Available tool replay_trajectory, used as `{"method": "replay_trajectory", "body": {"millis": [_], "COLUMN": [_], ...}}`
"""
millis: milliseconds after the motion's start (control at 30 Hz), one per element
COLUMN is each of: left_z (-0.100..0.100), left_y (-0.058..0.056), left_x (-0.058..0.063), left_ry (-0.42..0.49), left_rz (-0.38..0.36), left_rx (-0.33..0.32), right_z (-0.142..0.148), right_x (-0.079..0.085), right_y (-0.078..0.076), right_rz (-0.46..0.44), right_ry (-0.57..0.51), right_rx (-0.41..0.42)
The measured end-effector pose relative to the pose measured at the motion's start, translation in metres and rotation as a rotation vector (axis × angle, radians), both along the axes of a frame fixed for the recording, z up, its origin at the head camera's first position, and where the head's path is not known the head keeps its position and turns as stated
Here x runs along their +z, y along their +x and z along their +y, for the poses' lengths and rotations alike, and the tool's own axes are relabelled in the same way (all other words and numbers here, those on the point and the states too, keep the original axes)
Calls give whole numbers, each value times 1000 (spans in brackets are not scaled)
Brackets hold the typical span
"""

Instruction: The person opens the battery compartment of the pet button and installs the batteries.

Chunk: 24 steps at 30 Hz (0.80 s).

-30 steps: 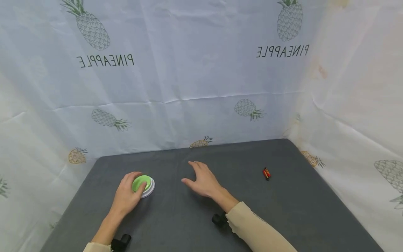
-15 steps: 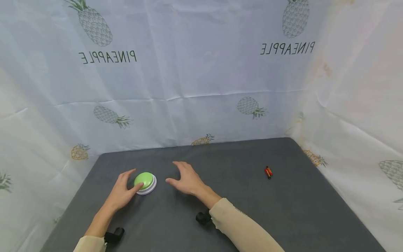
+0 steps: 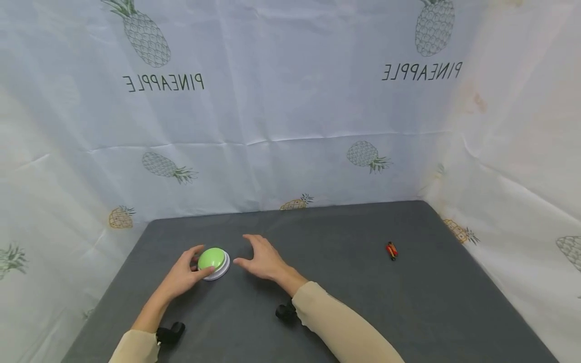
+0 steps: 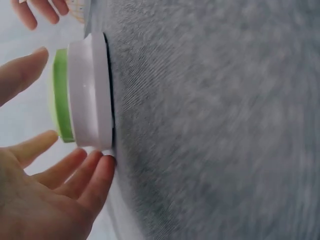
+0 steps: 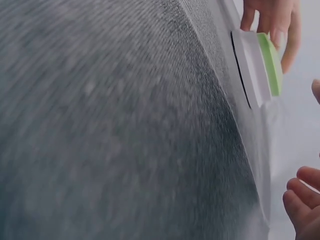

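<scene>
A round push button (image 3: 212,257) with a green domed top and a white base sits on the grey table, left of the middle. My left hand (image 3: 182,276) curves around its left side. In the left wrist view the fingertips (image 4: 102,165) are right at the white base's edge, while the thumb (image 4: 25,72) stands apart from the green dome. To the right of the button hovers my right hand (image 3: 265,259), fingers spread and holding nothing. The right wrist view shows the button's white base (image 5: 250,65) flat on the table, with left-hand fingers beside it.
Two small red and black batteries (image 3: 391,250) lie side by side at the table's right. Pineapple-printed cloth (image 3: 290,101) hangs behind the table's back edge and along both sides. A black wrist mount (image 3: 170,333) sits under each forearm.
My left hand drew back from over the green top, then came in again at the button's left side. My right hand moved left, closer to the button. The button stays in place.
</scene>
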<state>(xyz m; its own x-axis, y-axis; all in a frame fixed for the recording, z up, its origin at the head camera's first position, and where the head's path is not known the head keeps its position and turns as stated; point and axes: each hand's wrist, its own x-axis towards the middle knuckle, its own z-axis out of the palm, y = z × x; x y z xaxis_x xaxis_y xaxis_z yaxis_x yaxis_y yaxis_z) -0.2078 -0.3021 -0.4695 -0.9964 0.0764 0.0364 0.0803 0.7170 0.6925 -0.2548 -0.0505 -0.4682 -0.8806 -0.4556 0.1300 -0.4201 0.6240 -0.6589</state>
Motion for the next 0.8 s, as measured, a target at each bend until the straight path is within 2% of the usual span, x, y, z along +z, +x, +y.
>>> {"method": "replay_trajectory", "body": {"millis": [167, 467, 667, 800], "left_z": [-1, -8, -10, -10], "left_y": [-1, -3, -2, -1], "left_x": [-4, -3, -2, -3], "left_ry": [28, 40, 71, 101], "left_rz": [-7, -70, -77, -71], "left_rx": [-13, -27, -35, -69], "right_z": [-13, -30, -40, -44], "right_x": [0, -5, -9, -13], "right_y": [0, 0, 3, 6], "right_rz": [-28, -109, -118, -115], "right_ry": [-31, -83, -92, -90], "right_rx": [27, 52, 106, 121]}}
